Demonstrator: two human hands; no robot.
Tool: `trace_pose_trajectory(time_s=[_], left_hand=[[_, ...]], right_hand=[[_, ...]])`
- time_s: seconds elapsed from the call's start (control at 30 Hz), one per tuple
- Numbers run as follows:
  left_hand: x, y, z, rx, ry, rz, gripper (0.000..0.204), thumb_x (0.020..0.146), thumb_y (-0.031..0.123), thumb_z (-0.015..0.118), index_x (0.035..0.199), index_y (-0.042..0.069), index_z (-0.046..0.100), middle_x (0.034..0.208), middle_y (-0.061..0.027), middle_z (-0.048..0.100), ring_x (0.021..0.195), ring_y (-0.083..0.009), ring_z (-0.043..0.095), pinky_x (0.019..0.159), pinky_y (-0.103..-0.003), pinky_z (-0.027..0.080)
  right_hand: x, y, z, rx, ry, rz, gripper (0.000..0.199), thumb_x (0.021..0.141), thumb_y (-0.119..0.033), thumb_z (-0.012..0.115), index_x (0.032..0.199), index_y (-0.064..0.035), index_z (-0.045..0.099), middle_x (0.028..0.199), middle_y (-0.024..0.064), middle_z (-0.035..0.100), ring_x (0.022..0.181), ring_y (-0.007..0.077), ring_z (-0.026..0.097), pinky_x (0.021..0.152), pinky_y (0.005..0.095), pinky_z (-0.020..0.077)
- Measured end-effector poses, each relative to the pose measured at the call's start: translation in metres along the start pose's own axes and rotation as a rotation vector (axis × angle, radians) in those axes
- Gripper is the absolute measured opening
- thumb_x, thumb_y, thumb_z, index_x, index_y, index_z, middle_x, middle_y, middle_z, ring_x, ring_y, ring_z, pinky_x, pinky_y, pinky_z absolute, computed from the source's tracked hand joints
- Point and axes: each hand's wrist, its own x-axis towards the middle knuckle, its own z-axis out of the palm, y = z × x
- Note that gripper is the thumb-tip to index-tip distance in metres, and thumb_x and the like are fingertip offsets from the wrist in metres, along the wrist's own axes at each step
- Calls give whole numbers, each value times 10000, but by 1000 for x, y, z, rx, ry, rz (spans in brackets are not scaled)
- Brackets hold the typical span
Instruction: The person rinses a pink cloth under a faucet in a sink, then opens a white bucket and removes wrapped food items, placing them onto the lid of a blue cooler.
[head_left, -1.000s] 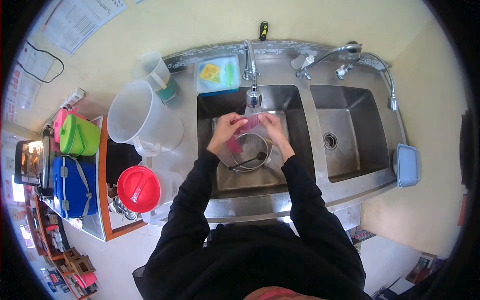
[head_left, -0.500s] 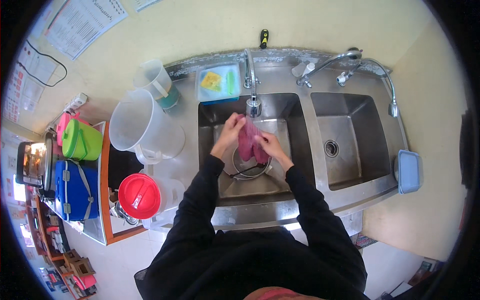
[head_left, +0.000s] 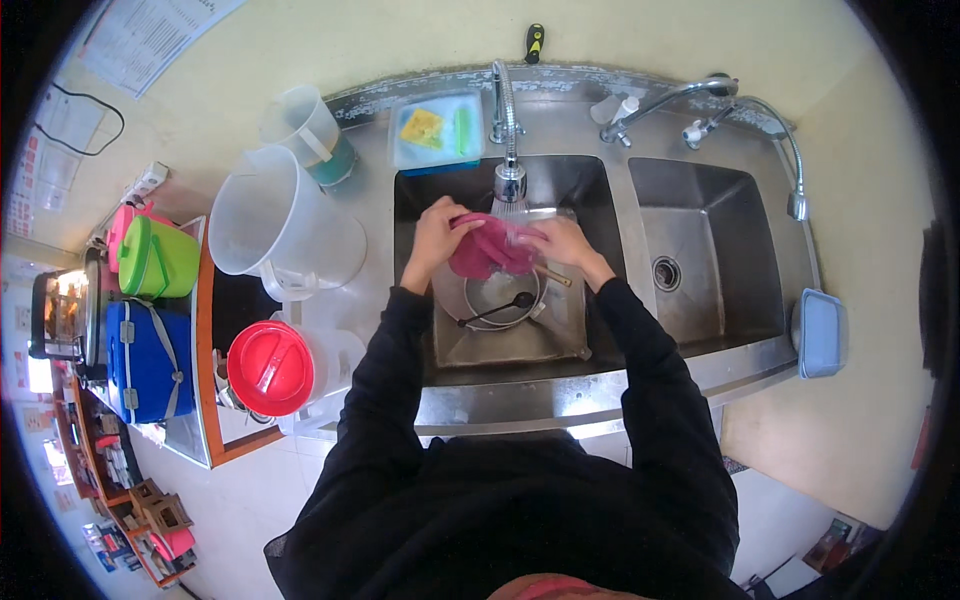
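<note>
A dark pink cloth is stretched between my two hands over the left sink basin, under water spraying from the spring-neck faucet. My left hand pinches its left end between thumb and fingers. At the other end, my right hand grips its upper edge. Below the cloth sits a round pot or bowl, partly hidden by it. Lying in that vessel is a black spoon-like utensil, and a wooden handle sticks out near my right hand.
Left of the basin stand a large clear jug, another clear jug and a red-lidded container. Behind it, a tray holds a yellow sponge. A second basin and a curved faucet are on the right.
My hands have moved apart and spread the cloth sideways; it hung bunched downward before. More of the vessel, the black utensil and the wooden handle now shows. The whole view has shifted slightly.
</note>
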Motion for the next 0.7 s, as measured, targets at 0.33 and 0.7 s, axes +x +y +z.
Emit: trace_pose_trajectory(time_s=[0.33,0.7], left_hand=[[-23,-35,50,-732,33,-552,264,898,289,590,871,30,636,803,-87,606,673,-212,588,617,-367,479],[-10,18,116,-938,177,-1043,342,967,289,406,1074,5,563,996,-146,614,857,-239,587,738,-398,490]], right_hand=[[31,-17,41,1445,232,512,154,896,-212,596,939,-69,634,792,-12,624,692,89,574,585,256,441],[17,-26,104,903,494,616,257,882,-208,576,992,19,625,873,144,661,757,225,616,684,374,480]])
